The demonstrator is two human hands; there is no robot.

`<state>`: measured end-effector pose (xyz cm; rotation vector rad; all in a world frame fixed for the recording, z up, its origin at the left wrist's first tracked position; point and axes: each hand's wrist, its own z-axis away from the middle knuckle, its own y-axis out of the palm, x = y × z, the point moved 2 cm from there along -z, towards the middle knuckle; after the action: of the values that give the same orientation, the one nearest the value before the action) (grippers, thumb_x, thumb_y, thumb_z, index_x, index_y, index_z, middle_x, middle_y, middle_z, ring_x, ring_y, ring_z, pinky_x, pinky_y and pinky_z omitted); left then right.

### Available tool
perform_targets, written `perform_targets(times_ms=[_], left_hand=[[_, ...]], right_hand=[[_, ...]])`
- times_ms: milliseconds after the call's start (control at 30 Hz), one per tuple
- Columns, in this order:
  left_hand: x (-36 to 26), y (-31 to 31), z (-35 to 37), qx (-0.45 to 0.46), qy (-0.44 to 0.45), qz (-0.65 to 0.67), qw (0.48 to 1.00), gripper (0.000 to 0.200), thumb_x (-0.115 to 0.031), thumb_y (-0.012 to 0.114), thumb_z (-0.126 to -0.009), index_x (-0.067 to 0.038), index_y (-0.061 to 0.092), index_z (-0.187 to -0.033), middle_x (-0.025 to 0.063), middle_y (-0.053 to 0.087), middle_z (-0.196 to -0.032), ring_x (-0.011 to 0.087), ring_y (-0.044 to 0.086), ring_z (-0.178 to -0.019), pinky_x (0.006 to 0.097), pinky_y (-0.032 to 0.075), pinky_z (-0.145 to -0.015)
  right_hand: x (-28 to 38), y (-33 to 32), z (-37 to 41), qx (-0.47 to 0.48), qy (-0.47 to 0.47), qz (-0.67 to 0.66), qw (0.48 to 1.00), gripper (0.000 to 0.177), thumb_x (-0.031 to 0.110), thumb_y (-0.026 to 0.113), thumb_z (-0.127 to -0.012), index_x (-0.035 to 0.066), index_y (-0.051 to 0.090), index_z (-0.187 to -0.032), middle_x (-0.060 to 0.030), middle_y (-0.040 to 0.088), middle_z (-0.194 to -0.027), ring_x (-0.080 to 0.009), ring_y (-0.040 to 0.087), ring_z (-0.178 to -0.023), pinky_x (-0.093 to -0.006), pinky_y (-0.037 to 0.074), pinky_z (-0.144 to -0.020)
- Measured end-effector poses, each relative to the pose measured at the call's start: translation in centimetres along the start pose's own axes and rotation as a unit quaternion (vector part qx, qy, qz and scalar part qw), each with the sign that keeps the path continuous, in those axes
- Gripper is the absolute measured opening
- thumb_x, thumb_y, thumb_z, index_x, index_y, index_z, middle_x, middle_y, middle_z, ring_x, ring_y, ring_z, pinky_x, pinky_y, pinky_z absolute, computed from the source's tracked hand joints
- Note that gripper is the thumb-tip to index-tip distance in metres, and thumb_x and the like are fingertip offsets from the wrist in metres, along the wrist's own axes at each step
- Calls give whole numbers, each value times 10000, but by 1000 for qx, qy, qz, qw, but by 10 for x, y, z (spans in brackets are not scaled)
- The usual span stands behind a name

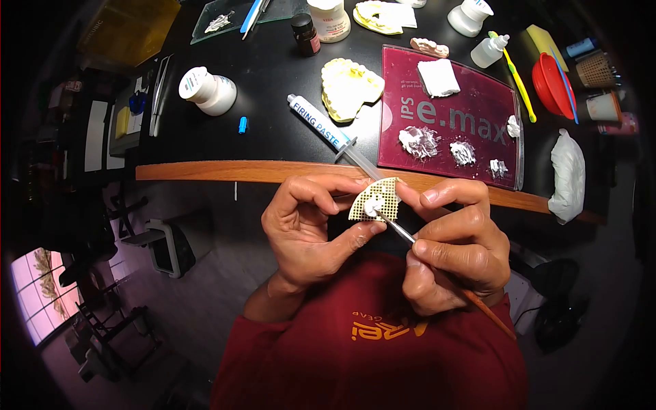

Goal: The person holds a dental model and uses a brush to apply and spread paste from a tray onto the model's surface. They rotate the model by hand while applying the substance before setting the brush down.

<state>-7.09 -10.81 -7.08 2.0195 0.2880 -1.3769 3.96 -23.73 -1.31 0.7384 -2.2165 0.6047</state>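
Observation:
My left hand (307, 222) pinches a wedge-shaped, cream firing tray (389, 195) with a honeycomb grid, gripping its left side between thumb and fingers. A small white lump (374, 206) sits on the grid. In my right hand (458, 246) is a thin brush (488, 318) with a brown handle and metal ferrule, its tip touching or very near the white lump. One right fingertip reaches toward the tray's right edge. Just beyond the tray, a syringe labelled firing paste (318, 123) lies on the bench, its plunger end pointing toward my hands.
A maroon e.max mixing plate (447, 154) carries white paste dabs and a folded tissue (439, 78). Around it are yellowish dental models (348, 89), white jars (208, 91), a dark bottle (305, 34), a red bowl (552, 85) and a yellow toothbrush (521, 85). The bench has a wooden edge (205, 171).

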Motion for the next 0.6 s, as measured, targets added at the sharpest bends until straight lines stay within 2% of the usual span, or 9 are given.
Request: perform_targets(times_ms=[600], left_hand=[[1, -1, 0, 5, 9, 3, 1000, 463, 155, 789, -680, -47, 453, -926, 190, 642, -1048, 276, 642, -1046, 375, 543, -888]], right_hand=[[0, 0, 0, 1, 2, -12, 1000, 239, -107, 613, -624, 1, 638, -836, -87, 585, -778, -321, 615, -940, -473, 602, -848]])
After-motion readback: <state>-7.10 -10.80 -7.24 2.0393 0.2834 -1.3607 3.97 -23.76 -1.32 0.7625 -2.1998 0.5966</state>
